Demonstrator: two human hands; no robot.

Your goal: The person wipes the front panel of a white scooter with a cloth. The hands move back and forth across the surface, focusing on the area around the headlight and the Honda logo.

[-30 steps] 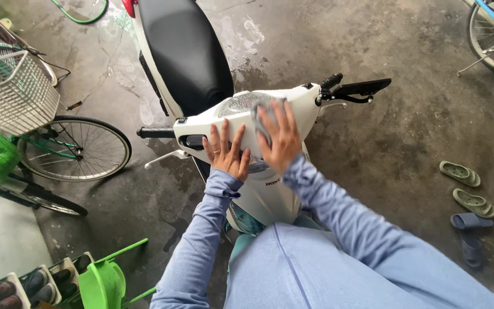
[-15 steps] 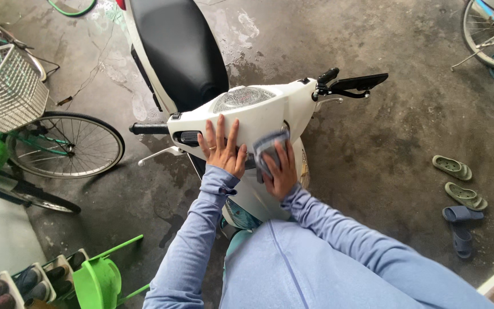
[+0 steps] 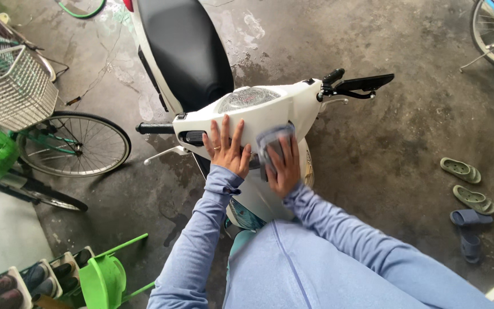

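A grey cloth (image 3: 274, 143) lies pressed under the right hand (image 3: 283, 166) against the white scooter's front panel (image 3: 247, 117) at centre frame, while the left hand (image 3: 227, 150), fingers spread flat, steadies it. Open concrete floor (image 3: 384, 149) at 3 o'clock; a bicycle (image 3: 58, 143) crowds 9 o'clock.

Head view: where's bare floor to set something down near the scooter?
Bare concrete lies right of the scooter, between its handlebar and the sandals. The left side is crowded: bicycle wheel, basket, shoe rack. Both hands press the scooter front.
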